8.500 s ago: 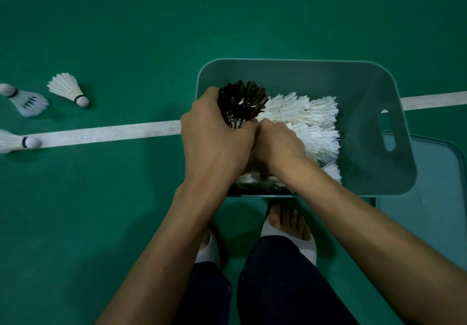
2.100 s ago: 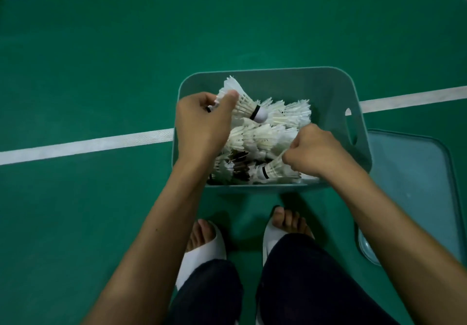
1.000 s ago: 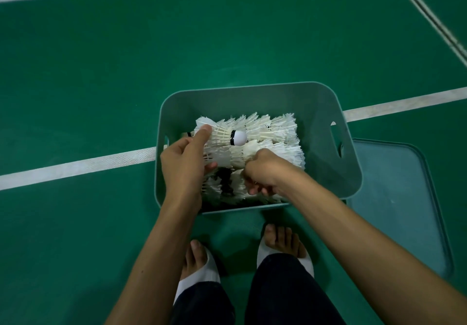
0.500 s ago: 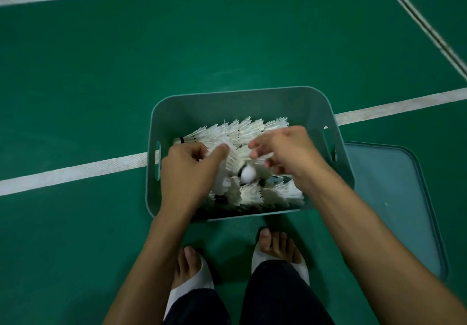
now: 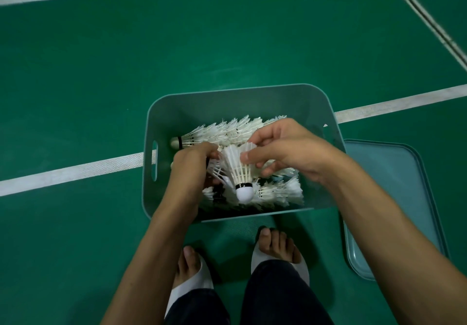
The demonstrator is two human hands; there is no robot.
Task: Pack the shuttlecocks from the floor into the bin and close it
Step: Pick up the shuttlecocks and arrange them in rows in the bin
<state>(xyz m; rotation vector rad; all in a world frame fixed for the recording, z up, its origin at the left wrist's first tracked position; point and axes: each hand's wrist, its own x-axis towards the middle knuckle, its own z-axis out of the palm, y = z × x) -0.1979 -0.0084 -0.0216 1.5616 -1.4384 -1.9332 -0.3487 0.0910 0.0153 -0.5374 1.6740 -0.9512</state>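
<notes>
Teal plastic bin (image 5: 237, 102) on green floor (image 5: 101, 71) holds white feather shuttlecocks (image 5: 278, 194). Right hand (image 5: 285, 152) pinches raised shuttlecock (image 5: 238, 165), cork nearward; left hand (image 5: 189, 170) curled among them, grip indeterminate. Flat teal lid (image 5: 394, 185) lies right.

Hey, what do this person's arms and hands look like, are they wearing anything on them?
Bare throughout: no sleeves reach into view, and the left hand and right hand show no gloves, rings, watch or wristband.
</notes>
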